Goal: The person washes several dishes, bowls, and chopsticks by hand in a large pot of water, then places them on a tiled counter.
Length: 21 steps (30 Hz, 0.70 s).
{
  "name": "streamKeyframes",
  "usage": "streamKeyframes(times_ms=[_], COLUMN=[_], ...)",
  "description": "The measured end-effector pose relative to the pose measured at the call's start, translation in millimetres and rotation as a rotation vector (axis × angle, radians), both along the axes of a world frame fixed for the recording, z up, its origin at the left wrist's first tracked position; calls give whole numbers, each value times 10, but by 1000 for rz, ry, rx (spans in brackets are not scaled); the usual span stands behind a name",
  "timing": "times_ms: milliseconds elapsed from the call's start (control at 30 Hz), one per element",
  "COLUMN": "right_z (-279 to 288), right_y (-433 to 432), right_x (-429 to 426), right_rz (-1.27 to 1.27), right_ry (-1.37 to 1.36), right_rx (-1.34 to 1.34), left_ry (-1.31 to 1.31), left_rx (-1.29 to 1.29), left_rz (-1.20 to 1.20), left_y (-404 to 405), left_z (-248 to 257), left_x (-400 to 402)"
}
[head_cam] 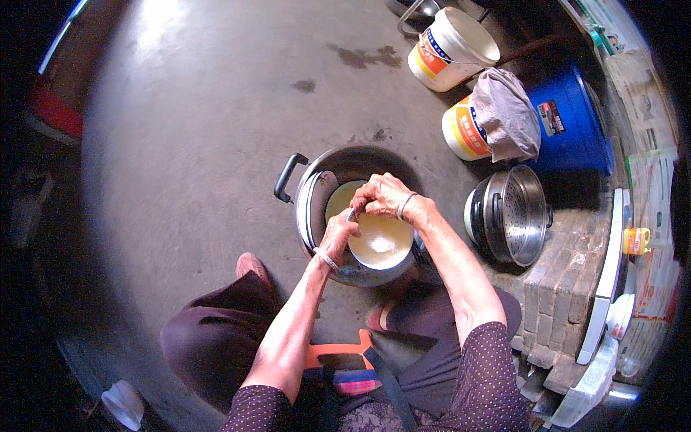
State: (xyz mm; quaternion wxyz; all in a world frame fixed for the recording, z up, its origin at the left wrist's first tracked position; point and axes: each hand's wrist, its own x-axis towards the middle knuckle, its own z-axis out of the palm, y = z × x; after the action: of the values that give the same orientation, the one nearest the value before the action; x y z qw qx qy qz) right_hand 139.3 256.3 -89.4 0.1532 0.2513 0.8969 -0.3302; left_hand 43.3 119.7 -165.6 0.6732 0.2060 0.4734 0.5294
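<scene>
My left hand [337, 236] grips the rim of a bowl [382, 243], its pale inside turned up towards me. At the far left of that rim, my right hand [384, 195] presses a small reddish-brown wad [359, 206], too covered by fingers to name exactly. Both hands are over a large stainless steel pot [353, 276] standing on the floor between my feet. Inside the pot, stacked dishes [314, 208] lean on edge against the left wall. Cloudy yellowish liquid [341, 198] shows beside them; the bowl and my hands hide the rest.
A black pot handle [287, 178] juts out left. To the right are a perforated steamer pot [522, 216], a cloth-draped bucket [461, 132], an uncovered white bucket [432, 67], a blue tub [575, 124] and stacked bricks [561, 286]. An orange stool edge [337, 348] shows beneath me.
</scene>
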Motion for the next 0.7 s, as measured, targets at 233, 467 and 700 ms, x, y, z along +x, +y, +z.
streamKeyframes(times_ms=[233,467,700], right_z=[-226,-436,-933], right_y=[128,-404,-1224], right_x=[280,697,408], right_rz=[-217,-880,-1833], right_ry=[148,402,839], right_rx=[-449,-565,-611], left_ry=[78,72,445], left_rx=[28,-1,50], left_rz=[150,339,473], left_y=[-9,-4,-40], left_z=[-37,-57,-165], left_x=[-44,20,89])
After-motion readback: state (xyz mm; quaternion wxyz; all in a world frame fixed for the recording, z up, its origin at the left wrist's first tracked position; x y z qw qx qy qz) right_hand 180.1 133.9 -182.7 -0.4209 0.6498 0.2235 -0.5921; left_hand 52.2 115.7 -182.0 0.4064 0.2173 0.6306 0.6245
